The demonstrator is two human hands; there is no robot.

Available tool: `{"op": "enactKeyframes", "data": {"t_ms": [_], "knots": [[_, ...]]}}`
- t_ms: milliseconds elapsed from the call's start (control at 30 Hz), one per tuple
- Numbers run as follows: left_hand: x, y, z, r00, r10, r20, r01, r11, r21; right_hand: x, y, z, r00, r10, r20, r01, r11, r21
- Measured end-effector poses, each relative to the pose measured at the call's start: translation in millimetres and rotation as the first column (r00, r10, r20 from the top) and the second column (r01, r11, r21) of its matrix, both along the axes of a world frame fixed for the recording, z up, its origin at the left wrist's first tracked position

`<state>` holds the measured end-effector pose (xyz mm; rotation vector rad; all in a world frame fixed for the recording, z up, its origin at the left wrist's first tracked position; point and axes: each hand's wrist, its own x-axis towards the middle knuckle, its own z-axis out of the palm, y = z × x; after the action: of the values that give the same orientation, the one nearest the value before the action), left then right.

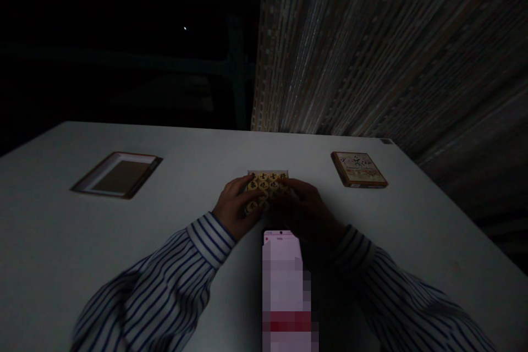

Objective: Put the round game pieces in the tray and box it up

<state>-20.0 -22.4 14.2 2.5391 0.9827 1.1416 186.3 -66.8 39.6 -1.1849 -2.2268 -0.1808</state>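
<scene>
In the middle of the frame, the left hand (234, 207) and the right hand (307, 206) rest on both sides of a bunch of round game pieces (266, 187) on the white table (198, 220), fingers curled loosely against them. An open box tray (116, 175) lies at the left, a box lid (358, 169) at the right, and a lit phone (284, 286) at the bottom middle.

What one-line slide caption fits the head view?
Both hands rest on round game pieces on a white table.

Dim, underexposed view; far background nearly black.
</scene>
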Motion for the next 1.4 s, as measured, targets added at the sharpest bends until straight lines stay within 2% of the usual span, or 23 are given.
{"op": "enactKeyframes", "data": {"t_ms": [133,533,733,1067,1167,1400], "knots": [[3,-5,2.8,0.998,-0.011,-0.065,0.012,1.0,0.023,7,-1,-3.5,1.0,-0.031,-0.004,0.031,0.997,0.069],[9,-8,0.3,0.988,-0.024,-0.152,0.031,0.999,0.041,4,-2,-3.5,0.998,-0.065,0.012,0.064,0.997,0.038],[9,-8,-0.1,0.987,-0.036,-0.155,0.045,0.997,0.056,6,0,-8.2,0.998,-0.057,0.019,0.057,0.997,0.046],[10,-8,0.8,0.985,-0.044,-0.165,0.053,0.997,0.047,5,-2,-6.2,0.998,-0.058,-0.002,0.058,0.997,0.06],[8,-8,2.8,0.987,-0.025,-0.156,0.031,0.999,0.035,6,0,-7.5,0.997,-0.07,-0.019,0.071,0.995,0.064],[4,1,6.0,0.988,0.106,-0.11,-0.095,0.991,0.096,10,6,-14.6,0.996,-0.094,-0.012,0.094,0.995,0.026]]}}
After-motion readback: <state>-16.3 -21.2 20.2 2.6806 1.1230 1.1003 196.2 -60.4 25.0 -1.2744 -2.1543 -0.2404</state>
